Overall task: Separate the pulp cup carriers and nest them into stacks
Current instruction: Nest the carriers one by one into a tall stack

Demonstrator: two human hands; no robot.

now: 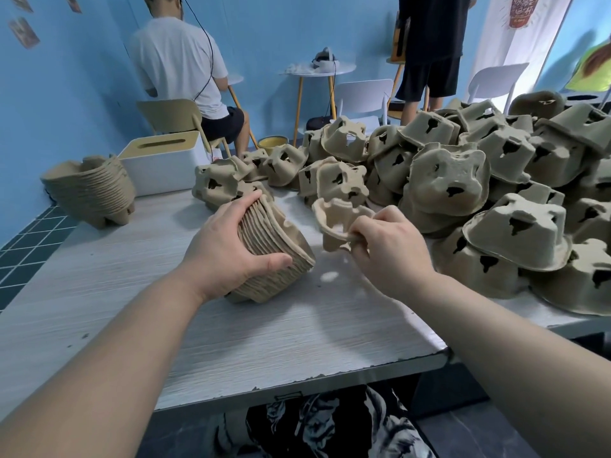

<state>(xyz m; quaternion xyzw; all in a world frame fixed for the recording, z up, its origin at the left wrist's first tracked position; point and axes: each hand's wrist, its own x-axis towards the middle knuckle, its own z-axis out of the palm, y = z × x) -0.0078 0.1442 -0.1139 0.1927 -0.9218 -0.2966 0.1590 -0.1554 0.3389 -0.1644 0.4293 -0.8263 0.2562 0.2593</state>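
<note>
At centre of the frame, left hand [228, 246] wrapped around a nested stack [274, 249] of pulp cup carriers, thumb below near the lower edge and fingers over the top; grip holding this stack firmly, stack tilted on its side with the rims facing right, lower part resting on the bench [297, 325]

Just to the right, right hand [390, 246] pinching a single carrier [340, 219] by its near edge, fingers curled over the rim; grip narrow, holding only this one piece. Single carrier lifted off the bench, open side turned toward the stack, close beside it but not touching

At the right half of the frame, big loose pile of carriers [479, 180], most lying upside down, overlapping one another, reaching from centre top to the right edge. A few more loose ones at centre top, just behind the held stack

At the left of the frame, a second finished stack [92, 190], standing near the bench edge. Behind it, a white tissue box [162, 163] with a tan lid

In the background, blue wall, a seated person in white shirt [178, 61] on a chair at upper left, another standing person in dark clothes [429, 44] at upper right, small round table [317, 69] between them
</note>
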